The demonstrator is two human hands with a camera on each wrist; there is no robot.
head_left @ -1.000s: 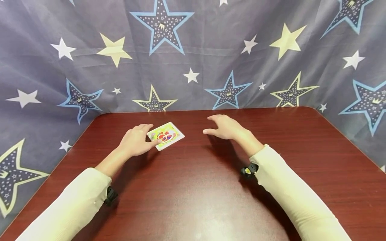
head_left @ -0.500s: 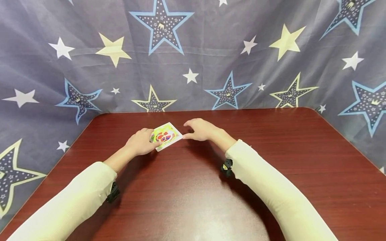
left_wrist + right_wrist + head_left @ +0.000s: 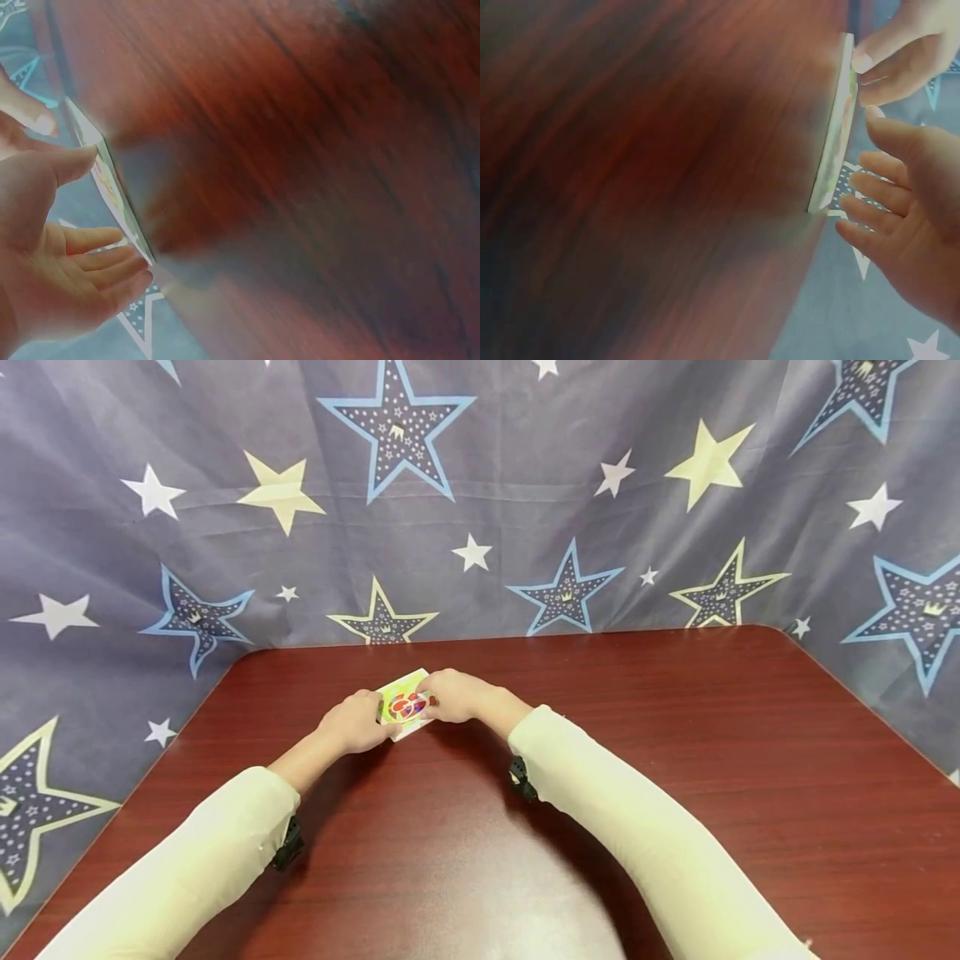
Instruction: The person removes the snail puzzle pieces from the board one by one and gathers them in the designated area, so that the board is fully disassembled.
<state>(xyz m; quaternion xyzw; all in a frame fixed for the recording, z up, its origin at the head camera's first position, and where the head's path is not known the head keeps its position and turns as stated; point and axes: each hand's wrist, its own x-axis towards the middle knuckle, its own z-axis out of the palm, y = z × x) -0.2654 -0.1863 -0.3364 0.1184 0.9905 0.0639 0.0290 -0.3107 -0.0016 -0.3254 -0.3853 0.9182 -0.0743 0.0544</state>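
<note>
A thin, flat picture board (image 3: 401, 683) with a white border and a red, green and purple print lies on the table towards its far side. My left hand (image 3: 352, 722) holds its left part, thumb at the near edge and fingers at the far one. My right hand (image 3: 459, 695) reaches over its right part, thumb and fingers spread and overlapping the print in the head view. In the right wrist view the right hand (image 3: 911, 199) has its fingers extended beside the board (image 3: 836, 142), a small gap showing. The left wrist view shows the left thumb (image 3: 79, 161) against the board's edge.
The dark red wooden table (image 3: 465, 827) has rounded far corners. Behind it and at both sides hangs a grey curtain (image 3: 510, 502) printed with stars. A small black device sits under each sleeve cuff.
My right hand has moved left from beside the board until its thumb and fingers overlap the board's right part. The left hand has shifted slightly right; the board has stayed nearly in place.
</note>
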